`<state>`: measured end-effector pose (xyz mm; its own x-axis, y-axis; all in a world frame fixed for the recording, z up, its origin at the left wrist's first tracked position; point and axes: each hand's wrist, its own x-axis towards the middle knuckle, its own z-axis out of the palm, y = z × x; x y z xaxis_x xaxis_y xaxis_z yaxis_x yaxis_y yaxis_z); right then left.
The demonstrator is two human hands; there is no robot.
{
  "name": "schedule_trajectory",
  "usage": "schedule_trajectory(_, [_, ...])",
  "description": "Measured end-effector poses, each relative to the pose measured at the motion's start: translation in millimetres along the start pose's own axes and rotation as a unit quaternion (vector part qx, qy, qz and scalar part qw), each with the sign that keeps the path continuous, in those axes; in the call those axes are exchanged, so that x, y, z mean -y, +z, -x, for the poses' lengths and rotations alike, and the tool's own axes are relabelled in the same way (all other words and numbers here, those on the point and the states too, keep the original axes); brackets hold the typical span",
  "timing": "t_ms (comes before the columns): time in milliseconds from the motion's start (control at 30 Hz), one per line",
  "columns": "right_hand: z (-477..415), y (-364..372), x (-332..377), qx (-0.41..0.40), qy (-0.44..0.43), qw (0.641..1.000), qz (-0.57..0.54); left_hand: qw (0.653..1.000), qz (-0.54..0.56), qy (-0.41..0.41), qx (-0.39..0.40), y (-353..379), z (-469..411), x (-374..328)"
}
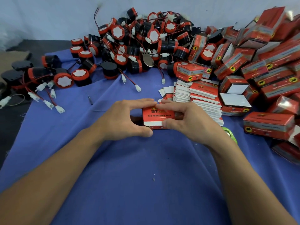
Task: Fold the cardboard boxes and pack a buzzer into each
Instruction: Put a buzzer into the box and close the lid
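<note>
A red cardboard box (158,116) printed "12v reversing horn" sits between my two hands on the blue cloth, its white flap edge facing me. My left hand (128,117) grips its left end, fingers over the top and thumb below. My right hand (186,120) pinches its right end, thumb on the white flap. A stack of flat unfolded boxes (201,98) lies just behind my right hand. A big pile of red-and-black buzzers (138,46) with wires and white plugs fills the back.
Folded red boxes (267,65) are heaped along the right side. Loose buzzers (63,78) and white plugs (48,103) spread at the left. A green object (230,133) peeks out beside my right wrist. The blue cloth (146,168) covers the table; a small screw (90,99) lies on it.
</note>
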<state>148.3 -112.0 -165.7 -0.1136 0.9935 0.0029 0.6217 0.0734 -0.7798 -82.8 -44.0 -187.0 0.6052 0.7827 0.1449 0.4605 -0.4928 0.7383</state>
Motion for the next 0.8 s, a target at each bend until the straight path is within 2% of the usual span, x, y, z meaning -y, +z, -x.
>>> schedule_trajectory(167, [0.3, -1.5, 0.7, 0.006, -0.005, 0.999, 0.040, 0.998, 0.039, -0.001, -0.053, 6.8, -2.4, 1.4])
schedule_trajectory(300, [-1.4, -1.5, 0.4, -0.020, -0.009, 0.996, 0.086, 0.997, 0.047, -0.006, -0.054, 7.5, -4.7, 4.3])
schedule_trajectory(600, [-2.3, -5.8, -3.4, -0.007, 0.001, 1.000, -0.024, 0.998, 0.048, 0.004, -0.043, 4.9, -6.3, 2.1])
schedule_trajectory(800, [0.6, 0.3, -3.6, -0.033, 0.011, 0.999, -0.030, 0.998, 0.050, 0.006, -0.037, 5.0, -4.9, 0.4])
